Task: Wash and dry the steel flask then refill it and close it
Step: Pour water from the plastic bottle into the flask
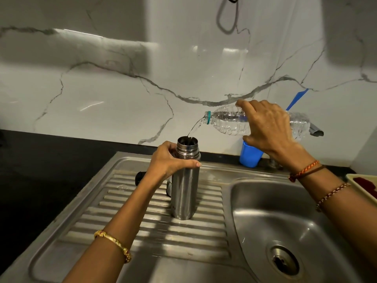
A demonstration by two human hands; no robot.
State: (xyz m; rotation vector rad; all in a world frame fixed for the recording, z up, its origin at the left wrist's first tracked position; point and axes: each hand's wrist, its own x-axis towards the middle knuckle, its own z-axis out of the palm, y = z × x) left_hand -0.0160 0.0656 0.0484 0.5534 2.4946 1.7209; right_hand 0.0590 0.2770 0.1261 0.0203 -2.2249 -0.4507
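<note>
A forearm with a gold bangle (pixel 114 245) reaches from the bottom edge to the left hand (pixel 170 159), whose fingers curl around the neck of the open steel flask (pixel 185 188). The flask stands upright on the ribbed drainboard (pixel 153 227) beside the sink (pixel 265 217). The right hand (pixel 267 127) grips a tilted plastic bottle (pixel 228 121), pouring a thin stream into the flask's mouth. Washing and drying look finished; refilling is underway. A dark object (pixel 139 177), possibly the cap, lies behind; closing remains.
</note>
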